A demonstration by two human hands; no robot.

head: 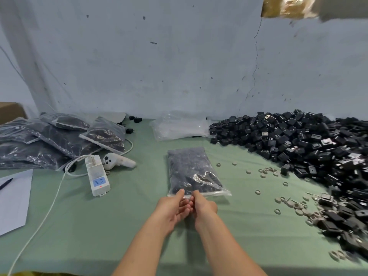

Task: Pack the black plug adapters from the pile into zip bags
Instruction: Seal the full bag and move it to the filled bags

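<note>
Fingertips of both hands meet at the near edge of a filled zip bag [190,170], which lies flat on the green worktop [123,226] straight ahead of the person, its long side running away from them. The left hand [171,208] has its thumb on top of the bag's closing strip and its fingers curled beneath, pinching it; the right hand [203,206] pinches the same strip just beside it, thumb and forefinger closed on the plastic (the two hands touch at the fingers). Dark adapters show through the clear bag. To the right, well apart from the bag, the pile of black plug adapters [298,140] spreads along the wall and down the worktop's right side, with small grey rings [266,171] scattered between pile and bag. A stack of empty zip bags [179,126] sits behind the filled one, near the wall. At the far left several more packed bags [49,140] lean on each other. Beside them lie a white power strip [97,176] with its cable, a white controller [117,161], and a sheet of paper [14,200] with a pen [6,184] on it.
</note>
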